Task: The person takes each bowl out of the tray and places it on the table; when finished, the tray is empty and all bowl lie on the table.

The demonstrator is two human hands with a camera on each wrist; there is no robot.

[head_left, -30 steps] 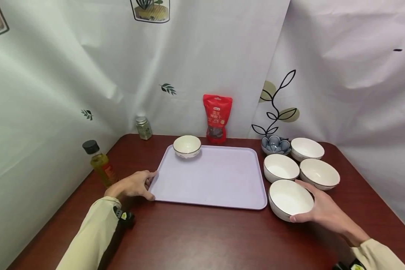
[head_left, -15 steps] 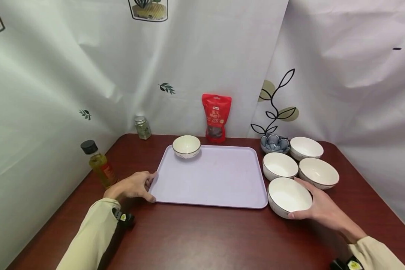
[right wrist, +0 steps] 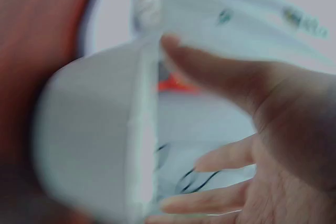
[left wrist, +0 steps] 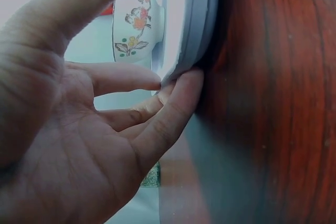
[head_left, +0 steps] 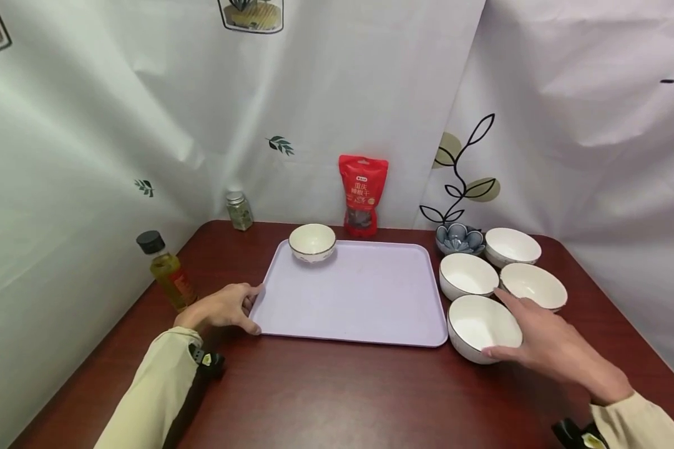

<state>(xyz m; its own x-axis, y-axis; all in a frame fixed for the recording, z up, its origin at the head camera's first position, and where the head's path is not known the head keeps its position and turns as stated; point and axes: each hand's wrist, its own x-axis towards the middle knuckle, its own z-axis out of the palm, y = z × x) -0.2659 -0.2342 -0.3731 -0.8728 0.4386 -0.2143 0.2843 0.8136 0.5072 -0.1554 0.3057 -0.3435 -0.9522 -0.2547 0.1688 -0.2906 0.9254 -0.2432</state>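
Observation:
My left hand (head_left: pixel 222 308) is at the left end of a pale lilac tray (head_left: pixel 359 305), its thumb and fingertips holding the near left corner. In the left wrist view, the fingers (left wrist: pixel 176 100) bend against the tray's rim (left wrist: pixel 202 19). Over the nearest white bowl (head_left: pixel 484 327), just right of the tray, my right hand (head_left: pixel 556 343) is spread with thumb and fingers apart. The right wrist view, blurred, has the thumb and straight fingers off this bowl's wall (right wrist: pixel 89 135). Another bowl (head_left: pixel 312 243) with a floral pattern sits at the tray's back left.
Several white bowls (head_left: pixel 468 274) and a blue-grey petal-shaped bowl (head_left: pixel 459 240) cluster right of the tray. Behind it stands a red pouch (head_left: pixel 362 194). A glass spice jar (head_left: pixel 239 212) is at the back left, and an oil bottle (head_left: pixel 171 274) stands beside my left forearm.
The nearest bowl has shifted slightly back toward the other bowls. My right hand has loosened from its rim and drawn a little to the right. The left hand stays at the tray.

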